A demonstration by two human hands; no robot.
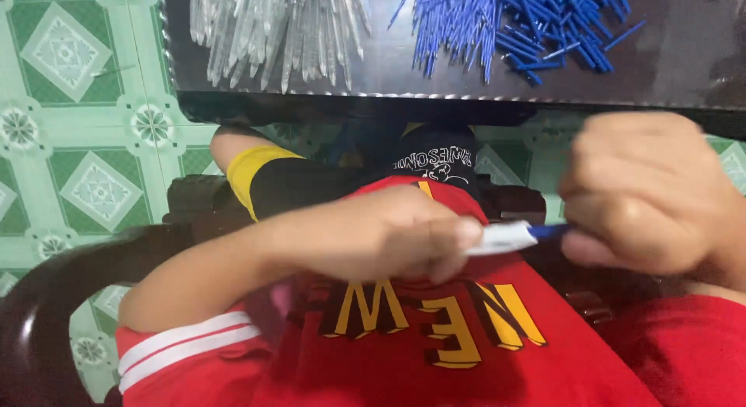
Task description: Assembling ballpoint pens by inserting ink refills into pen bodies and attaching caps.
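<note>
Your right hand (653, 193) is blurred, so the exact grip of its fingers is hard to make out; they are curled together around the blue end (550, 232) of a slim pen-like piece, and most of that blue part is hidden inside the hand. Your left hand (388, 236) closes its fingers on the other end, the pale clear barrel (501, 237), with only the short stretch between the two hands showing. The piece lies near your chest, above your lap, its long axis running left to right and nearly level, blue end to the right.

At the far edge, the dark, glossy worktop (676, 57) is cut off by the top of the view. On it lies a heap of clear plastic tubes (272, 26) to the left and a heap of thin blue sticks (521, 22) to the right, both loosely fanned. Below you is a red shirt (435, 345) with yellow lettering, soft and creased. To the left shows a green patterned tiled floor (78, 127).
</note>
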